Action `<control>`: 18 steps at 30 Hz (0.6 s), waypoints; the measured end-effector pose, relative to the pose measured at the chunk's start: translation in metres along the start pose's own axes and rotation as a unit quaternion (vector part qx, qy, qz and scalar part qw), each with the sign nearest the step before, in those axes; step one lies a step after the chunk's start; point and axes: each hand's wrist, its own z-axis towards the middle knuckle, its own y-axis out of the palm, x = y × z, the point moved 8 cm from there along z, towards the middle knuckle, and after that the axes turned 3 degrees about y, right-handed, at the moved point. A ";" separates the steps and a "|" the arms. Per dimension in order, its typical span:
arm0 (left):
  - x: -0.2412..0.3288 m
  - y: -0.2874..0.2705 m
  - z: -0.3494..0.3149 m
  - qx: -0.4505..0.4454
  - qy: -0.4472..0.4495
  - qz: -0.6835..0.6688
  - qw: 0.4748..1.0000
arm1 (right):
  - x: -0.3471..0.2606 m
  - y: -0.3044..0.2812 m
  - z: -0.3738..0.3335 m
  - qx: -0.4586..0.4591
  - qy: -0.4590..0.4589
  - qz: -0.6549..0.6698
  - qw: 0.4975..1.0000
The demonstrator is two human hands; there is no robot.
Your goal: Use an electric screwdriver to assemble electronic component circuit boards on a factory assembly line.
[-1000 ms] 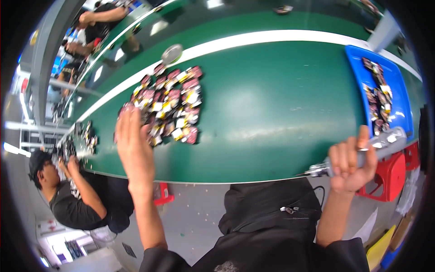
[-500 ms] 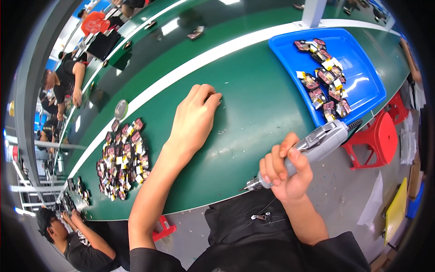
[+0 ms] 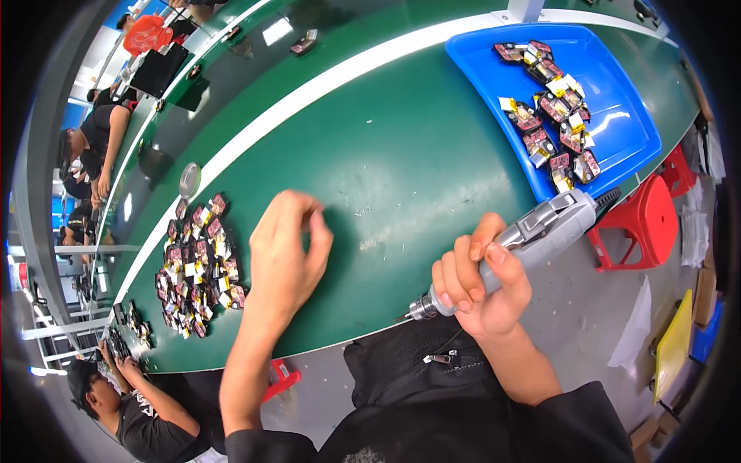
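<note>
Factory, green workbench, power tool, co-worker

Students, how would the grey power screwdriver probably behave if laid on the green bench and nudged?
The grey power screwdriver might roll slightly, given its rounded body, though the raised lever could stop it. Its thick casing looks stiff and perhaps heavy for its size. The thin bit seems the most easily damaged part.
</note>
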 end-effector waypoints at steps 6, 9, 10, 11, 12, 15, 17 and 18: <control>0.003 -0.022 -0.070 0.056 -0.103 -0.104 0.988 | 0.000 0.001 0.003 0.000 -0.013 0.008 1.000; 0.015 -0.020 -0.091 0.087 -0.125 -0.175 0.973 | -0.003 -0.003 0.001 0.036 -0.028 0.015 0.999; 0.017 -0.019 -0.094 0.098 -0.117 -0.212 0.965 | -0.006 -0.004 0.001 0.064 -0.050 0.021 0.996; 0.020 -0.019 -0.096 0.113 -0.120 -0.225 0.960 | -0.008 0.006 0.002 0.056 -0.053 0.009 0.997; 0.021 -0.017 -0.100 0.115 -0.128 -0.227 0.958 | -0.007 0.011 0.003 0.058 -0.045 0.005 0.997; 0.025 -0.007 -0.111 0.118 -0.155 -0.386 0.902 | -0.014 0.033 0.002 0.022 -0.062 0.031 0.997; 0.029 -0.003 -0.114 0.130 -0.168 -0.447 0.869 | -0.016 0.054 0.003 -0.010 -0.076 0.073 0.994; 0.030 0.000 -0.115 0.141 -0.176 -0.499 0.837 | -0.017 0.058 0.004 -0.006 -0.075 0.067 0.995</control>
